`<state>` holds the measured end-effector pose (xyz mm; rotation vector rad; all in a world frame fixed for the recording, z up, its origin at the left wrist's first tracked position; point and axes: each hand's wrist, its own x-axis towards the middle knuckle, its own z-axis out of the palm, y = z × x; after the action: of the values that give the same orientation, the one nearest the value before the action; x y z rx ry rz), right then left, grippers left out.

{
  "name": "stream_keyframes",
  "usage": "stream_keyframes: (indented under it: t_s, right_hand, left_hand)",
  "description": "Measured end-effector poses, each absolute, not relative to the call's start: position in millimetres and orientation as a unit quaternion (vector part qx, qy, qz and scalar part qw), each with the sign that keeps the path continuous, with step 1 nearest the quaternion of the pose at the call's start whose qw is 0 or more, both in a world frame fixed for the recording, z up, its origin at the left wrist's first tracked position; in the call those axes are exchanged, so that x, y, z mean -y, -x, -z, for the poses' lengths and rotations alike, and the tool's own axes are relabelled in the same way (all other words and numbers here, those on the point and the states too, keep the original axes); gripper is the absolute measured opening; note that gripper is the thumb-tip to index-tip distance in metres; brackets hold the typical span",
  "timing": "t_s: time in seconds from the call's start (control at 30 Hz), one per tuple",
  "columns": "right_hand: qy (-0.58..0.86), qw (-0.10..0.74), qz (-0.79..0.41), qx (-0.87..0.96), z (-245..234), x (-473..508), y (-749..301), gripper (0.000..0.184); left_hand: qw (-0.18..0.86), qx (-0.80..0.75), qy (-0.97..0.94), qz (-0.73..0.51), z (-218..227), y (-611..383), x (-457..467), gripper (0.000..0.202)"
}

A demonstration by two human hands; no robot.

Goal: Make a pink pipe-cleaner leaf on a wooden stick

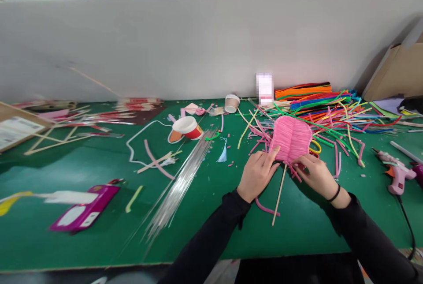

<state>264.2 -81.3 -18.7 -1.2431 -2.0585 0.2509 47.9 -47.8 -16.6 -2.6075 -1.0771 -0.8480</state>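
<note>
A pink heart-shaped piece made of fuzzy pipe cleaners [291, 136] lies in front of me, with a thin wooden stick [279, 196] running down from its lower point. My left hand [259, 171] grips its lower left edge, index finger on top and thumb near the point. At the lower right edge, my right hand [315, 176] pinches by the point, where short pink pipe-cleaner ends [295, 173] stick out. The fingertips partly hide what lies between them. A curved pink pipe cleaner [266, 208] rests on the table below my left hand.
Behind the heart lies a pile of coloured pipe cleaners [320, 103]. A pink glue gun [395, 171] with a black cord lies at right. Leftward on the green table [211, 213] are a bundle of thin wires [183, 182], a paper cup [188, 128], a blue tassel [223, 151] and a purple package [87, 209].
</note>
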Motion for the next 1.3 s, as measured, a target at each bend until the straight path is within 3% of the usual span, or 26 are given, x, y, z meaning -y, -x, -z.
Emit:
stream_keyframes:
  t_s: [0.17, 0.43, 1.13, 1.3]
  right_hand:
    - [0.473, 0.322, -0.073, 0.817, 23.7, 85.2, -262.5, 0.011]
    - [0.534, 0.305, -0.001, 0.788, 35.5, 100.3, -248.0, 0.016]
    - [0.516, 0.347, -0.004, 0.783, 40.7, 97.9, -244.1, 0.011]
    - [0.503, 0.352, -0.013, 0.789, 36.0, 97.8, -242.3, 0.013]
  left_hand:
    - [0.103, 0.384, 0.866, 0.303, 15.8, -47.0, 50.4, 0.059]
    - [-0.009, 0.415, 0.830, 0.373, 23.0, -49.5, 52.2, 0.057]
    - [0.128, 0.332, 0.898, 0.258, 25.7, -45.7, 42.2, 0.055]
    - [0.020, 0.296, 0.883, 0.363, 20.5, -54.4, 41.8, 0.044]
